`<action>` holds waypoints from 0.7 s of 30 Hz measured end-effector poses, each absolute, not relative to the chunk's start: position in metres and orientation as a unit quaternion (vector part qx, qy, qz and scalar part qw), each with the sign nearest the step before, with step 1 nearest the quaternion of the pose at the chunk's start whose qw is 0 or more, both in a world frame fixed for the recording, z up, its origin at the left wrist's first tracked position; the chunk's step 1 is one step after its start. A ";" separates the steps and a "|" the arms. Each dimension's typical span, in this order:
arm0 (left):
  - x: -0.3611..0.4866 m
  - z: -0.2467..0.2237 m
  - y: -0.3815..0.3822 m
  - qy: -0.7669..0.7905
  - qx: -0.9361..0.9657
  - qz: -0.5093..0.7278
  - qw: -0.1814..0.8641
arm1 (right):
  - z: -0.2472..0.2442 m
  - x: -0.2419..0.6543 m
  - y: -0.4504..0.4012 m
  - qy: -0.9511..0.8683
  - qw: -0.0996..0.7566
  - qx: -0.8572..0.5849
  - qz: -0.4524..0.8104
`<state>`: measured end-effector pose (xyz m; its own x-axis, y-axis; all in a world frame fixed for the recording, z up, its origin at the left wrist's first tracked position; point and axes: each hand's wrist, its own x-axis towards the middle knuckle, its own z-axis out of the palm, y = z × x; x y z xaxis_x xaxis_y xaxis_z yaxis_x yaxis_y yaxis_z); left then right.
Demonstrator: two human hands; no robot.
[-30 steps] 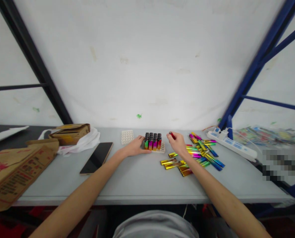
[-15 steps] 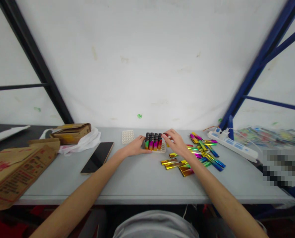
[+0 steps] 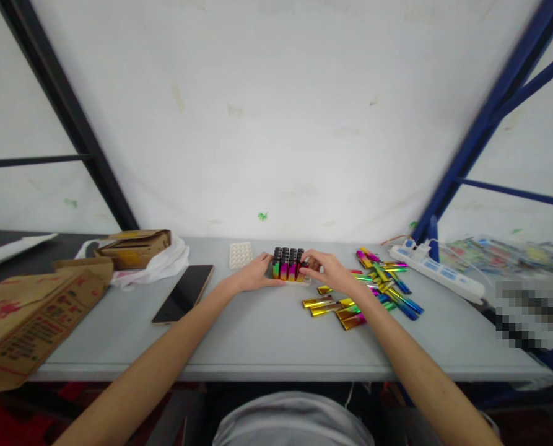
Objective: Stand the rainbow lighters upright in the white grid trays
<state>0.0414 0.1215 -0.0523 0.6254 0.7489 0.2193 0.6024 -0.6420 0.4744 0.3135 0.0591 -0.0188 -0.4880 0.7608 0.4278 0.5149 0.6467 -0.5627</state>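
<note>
A pack of shiny multicoloured lighters [image 3: 289, 270] with black tops stands upright in a pale tray [image 3: 305, 283]. My left hand [image 3: 260, 272] is closed around the left end of this pack, the thumb low along the front edge. At the right end, my right hand [image 3: 321, 266] pinches what looks like a lighter against the row; its fingers hide most of it. Loose metallic lighters [image 3: 317, 302], coloured gold, blue, green and pink, lie piled beside and under my right forearm.
A second pale tray [image 3: 240, 255] with bumps lies behind my left hand. A black phone [image 3: 183, 293] rests to the left, near cardboard boxes [image 3: 134, 249] and a white plastic bag [image 3: 176, 256]. A white power strip [image 3: 438, 272] sits at the right.
My right hand has moved slightly left and down, onto the right end of the pack. The left hand stays where it was.
</note>
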 end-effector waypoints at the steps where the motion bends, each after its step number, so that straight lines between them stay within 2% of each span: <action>1: 0.041 -0.053 0.122 0.383 0.883 0.203 0.181 | -0.019 0.313 0.059 -0.843 0.334 -0.378 0.187; 8: 0.041 -0.058 0.126 0.380 0.882 0.211 0.181 | -0.020 0.314 0.061 -0.834 0.344 -0.391 0.182; 12: 0.041 -0.055 0.124 0.383 0.883 0.204 0.180 | -0.012 0.327 0.063 -0.821 0.351 -0.431 0.131; 15: 0.042 -0.053 0.122 0.384 0.885 0.196 0.175 | -0.005 0.347 0.064 -0.838 0.284 -0.453 0.105; 18: 0.042 -0.051 0.121 0.387 0.886 0.190 0.173 | -0.002 0.367 0.063 -0.854 0.172 -0.458 0.175; 21: 0.042 -0.052 0.121 0.390 0.885 0.189 0.170 | -0.003 0.376 0.062 -0.848 0.124 -0.462 0.228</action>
<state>0.0421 0.1208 -0.0515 0.6235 0.7552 0.2021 0.6265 -0.6373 0.4487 0.3755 0.0620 -0.0026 -0.5428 0.8399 -0.0011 0.7268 0.4690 -0.5017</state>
